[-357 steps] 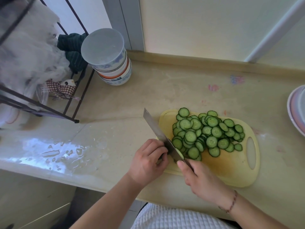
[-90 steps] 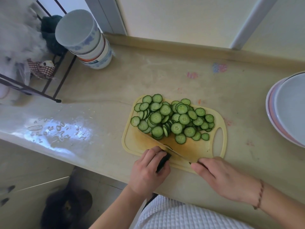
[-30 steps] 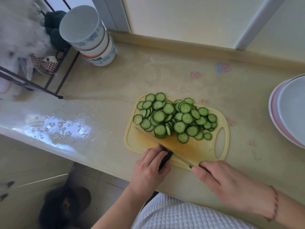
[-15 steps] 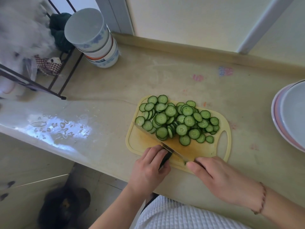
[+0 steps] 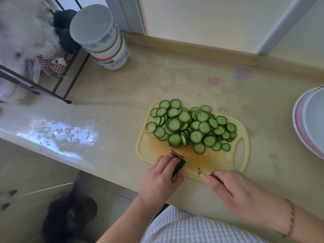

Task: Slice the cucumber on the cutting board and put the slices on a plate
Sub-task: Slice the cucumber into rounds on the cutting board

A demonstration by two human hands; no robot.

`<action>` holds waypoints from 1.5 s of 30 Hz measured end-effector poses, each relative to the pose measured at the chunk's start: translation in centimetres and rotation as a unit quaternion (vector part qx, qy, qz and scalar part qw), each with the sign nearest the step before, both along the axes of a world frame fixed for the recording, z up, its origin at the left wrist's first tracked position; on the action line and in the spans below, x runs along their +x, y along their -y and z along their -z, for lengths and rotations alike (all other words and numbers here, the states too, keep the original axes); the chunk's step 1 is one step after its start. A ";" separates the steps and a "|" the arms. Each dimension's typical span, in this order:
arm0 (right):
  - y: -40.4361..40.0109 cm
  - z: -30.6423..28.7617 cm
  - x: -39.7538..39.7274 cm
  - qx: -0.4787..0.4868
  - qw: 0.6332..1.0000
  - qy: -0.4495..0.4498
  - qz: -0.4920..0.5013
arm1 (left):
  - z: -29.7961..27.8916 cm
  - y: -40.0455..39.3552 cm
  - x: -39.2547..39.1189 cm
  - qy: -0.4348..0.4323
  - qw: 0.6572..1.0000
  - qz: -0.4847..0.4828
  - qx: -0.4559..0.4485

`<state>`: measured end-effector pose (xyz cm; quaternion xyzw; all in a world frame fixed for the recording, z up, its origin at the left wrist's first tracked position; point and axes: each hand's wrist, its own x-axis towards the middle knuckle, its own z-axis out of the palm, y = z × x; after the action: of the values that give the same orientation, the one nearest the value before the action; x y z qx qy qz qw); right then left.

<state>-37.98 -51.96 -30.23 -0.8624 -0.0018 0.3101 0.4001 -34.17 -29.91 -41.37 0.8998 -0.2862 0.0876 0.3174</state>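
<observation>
A heap of thin green cucumber slices (image 5: 192,127) covers the far half of the yellow cutting board (image 5: 215,160). At the board's near edge my left hand (image 5: 161,178) curls over the dark uncut cucumber end (image 5: 178,168). The knife (image 5: 189,163) stands edge-on right beside those fingers, its blade running up and left across the board. My right hand (image 5: 236,192) grips its handle, which the hand hides. A pink-rimmed plate (image 5: 301,134) lies at the right edge of the view with a pale bowl (image 5: 315,120) on it.
A stack of upturned bowls (image 5: 105,41) stands at the back left beside a dark metal rack (image 5: 43,88). Water drops (image 5: 64,134) lie on the counter left of the board. The counter's front edge runs just under my hands. A dark object (image 5: 68,220) sits on the floor.
Both hands and the knife have kept their place at the board's near edge over the last second. Only the camera has shifted slightly.
</observation>
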 end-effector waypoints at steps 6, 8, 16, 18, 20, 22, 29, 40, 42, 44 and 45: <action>-1.2 2.7 1.4 -0.028 1.000 0.002 -0.013 | -0.2 0.2 0.0 -0.006 1.000 0.004 -0.007; -1.1 3.3 1.7 -0.029 1.000 0.006 -0.006 | -0.2 0.1 -0.1 -0.006 1.000 -0.003 -0.011; -0.5 0.8 0.8 -0.004 1.000 0.015 -0.004 | -0.1 -0.1 -0.1 -0.004 1.000 -0.004 -0.010; -0.4 0.4 0.5 -0.006 1.000 0.018 -0.005 | -0.2 0.0 -0.2 -0.003 1.000 -0.003 -0.015; -0.5 0.3 0.4 -0.008 1.000 0.018 -0.006 | -0.3 0.0 -0.2 -0.001 1.000 -0.004 -0.019; -0.5 0.4 0.5 -0.011 1.000 0.009 -0.008 | -0.3 0.1 -0.2 -0.002 1.000 -0.009 -0.021; -1.5 3.0 2.0 -0.033 0.999 0.007 -0.011 | -0.2 0.2 -0.2 0.004 1.000 -0.002 -0.016; -0.8 1.1 1.4 0.014 1.000 0.015 0.002 | -0.1 -0.2 -0.2 0.007 1.000 -0.013 -0.028; -0.7 0.7 1.2 0.009 1.000 0.026 -0.007 | 0.0 -0.2 -0.2 0.004 1.000 -0.012 -0.021; -0.7 0.5 1.1 0.002 0.999 0.030 -0.012 | 0.0 -0.1 -0.2 0.001 1.000 -0.009 -0.020; -0.7 0.5 1.1 -0.003 1.000 0.027 -0.015 | -0.1 -0.1 -0.3 0.000 1.000 -0.007 -0.023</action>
<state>-36.86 -51.25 -30.72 -0.8715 -0.0248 0.2924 0.3930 -34.43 -29.80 -41.31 0.8944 -0.2778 0.0961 0.3370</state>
